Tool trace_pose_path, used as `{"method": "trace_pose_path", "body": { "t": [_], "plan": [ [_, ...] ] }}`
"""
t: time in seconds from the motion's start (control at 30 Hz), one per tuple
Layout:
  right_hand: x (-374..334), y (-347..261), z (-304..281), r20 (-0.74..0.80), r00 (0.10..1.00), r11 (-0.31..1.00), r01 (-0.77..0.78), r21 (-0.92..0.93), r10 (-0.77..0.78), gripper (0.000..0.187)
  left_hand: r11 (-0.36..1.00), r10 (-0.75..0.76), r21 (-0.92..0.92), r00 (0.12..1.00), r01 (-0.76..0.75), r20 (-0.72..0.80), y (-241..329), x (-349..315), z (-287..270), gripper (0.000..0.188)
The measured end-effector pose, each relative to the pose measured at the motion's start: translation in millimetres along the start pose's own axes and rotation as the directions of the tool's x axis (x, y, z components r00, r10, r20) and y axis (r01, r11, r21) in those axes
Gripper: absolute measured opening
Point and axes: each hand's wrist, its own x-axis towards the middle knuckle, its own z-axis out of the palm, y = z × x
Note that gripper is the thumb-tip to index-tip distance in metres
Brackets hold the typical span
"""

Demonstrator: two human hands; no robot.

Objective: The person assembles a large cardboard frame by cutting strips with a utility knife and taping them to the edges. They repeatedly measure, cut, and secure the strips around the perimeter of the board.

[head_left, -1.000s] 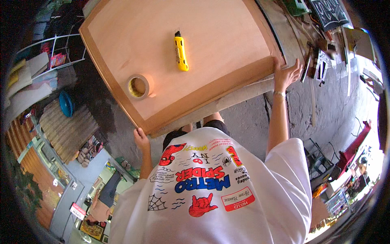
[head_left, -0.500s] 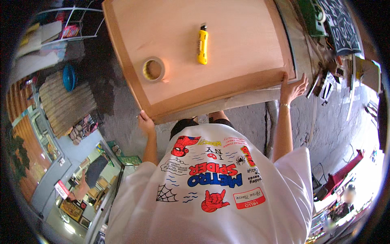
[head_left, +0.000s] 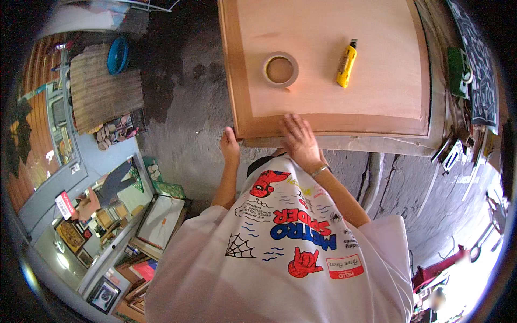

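Observation:
A large flat wooden panel (head_left: 328, 64) lies in front of me, with brown tape running along its borders. A roll of tape (head_left: 294, 71) rests flat on it, left of a yellow utility knife (head_left: 346, 65). My right hand (head_left: 300, 142), a metal band round its wrist, is open, fingers stretched over the taped near edge. At the panel's near left corner is my left hand (head_left: 230, 146). Its thumb points up beside the edge; the other fingers are mostly hidden, so its grip is unclear.
Under the panel, a greyish sheet (head_left: 377, 144) sticks out along the near side. Grey concrete floor (head_left: 202, 102) surrounds it. A blue basin (head_left: 118, 55) and a corrugated sheet (head_left: 105, 86) lie at left. Picture frames (head_left: 102, 295) stand lower left, and tools (head_left: 452, 153) lie at right.
My right hand has left the panel's near right corner and moved left to the near edge. The view has shifted, so panel, tape roll and knife appear farther right.

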Motion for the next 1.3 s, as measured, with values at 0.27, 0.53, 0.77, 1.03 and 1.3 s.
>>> {"method": "trace_pose_path", "body": {
  "t": [0.27, 0.53, 0.77, 1.03, 1.3],
  "plan": [
    [48, -78, 53, 0.184, 0.948, 0.965, 0.262, 0.005, -0.259, 0.070, 0.961, -0.004, -0.265, 0.965, 0.076, 0.262, 6, -1, -26, 0.051],
    [47, -100, 67, 0.215, 0.963, 0.963, 0.203, -0.175, -0.164, 0.068, 0.972, 0.061, -0.233, 0.982, -0.018, 0.180, 3, 0, -15, 0.045],
    [30, -72, 45, 0.082, 0.995, 0.974, -0.034, -0.222, 0.054, 0.064, 0.981, 0.123, 0.145, 0.992, -0.127, 0.036, 35, 2, 7, 0.049],
    [-51, 52, -58, -0.134, 0.919, 0.842, -0.393, -0.368, 0.370, 0.061, 0.966, 0.195, 0.183, 0.980, -0.183, -0.049, 31, 0, 14, 0.054],
    [-139, 216, -147, -0.405, 0.679, 0.522, -0.732, -0.438, 0.612, 0.059, 0.974, 0.194, 0.122, 0.981, -0.192, -0.008, 34, 0, 20, 0.061]
  ]
}}
